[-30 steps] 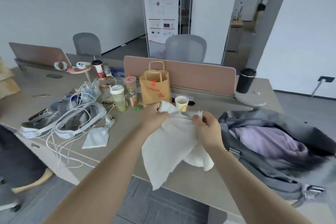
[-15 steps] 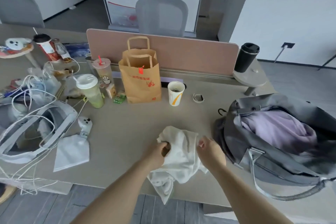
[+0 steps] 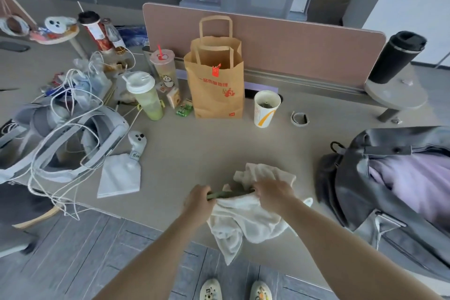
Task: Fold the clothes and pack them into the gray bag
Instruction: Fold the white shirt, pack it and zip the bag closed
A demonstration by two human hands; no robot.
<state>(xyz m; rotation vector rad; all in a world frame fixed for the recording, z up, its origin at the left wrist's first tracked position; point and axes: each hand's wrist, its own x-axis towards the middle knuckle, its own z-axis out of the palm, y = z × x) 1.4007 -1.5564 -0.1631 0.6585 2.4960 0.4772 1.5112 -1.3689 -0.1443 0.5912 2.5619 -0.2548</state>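
Left hand (image 3: 198,201): fingers curled around one end of a dark olive band (image 3: 229,194) at the edge of the cream garment (image 3: 246,214). Right hand (image 3: 274,192): fingers curled over the band's other end, gripping it with the cloth. The band is stretched between the two hands. The garment lies crumpled at the near edge of the desk (image 3: 214,146), one part hanging over the edge. The gray bag (image 3: 353,178) lies open to the right of the garment, near but not touching it, with a lilac garment (image 3: 409,180) inside. A brown paper bag (image 3: 215,85) and a paper cup (image 3: 266,108) stand beyond, near the divider panel (image 3: 280,44).
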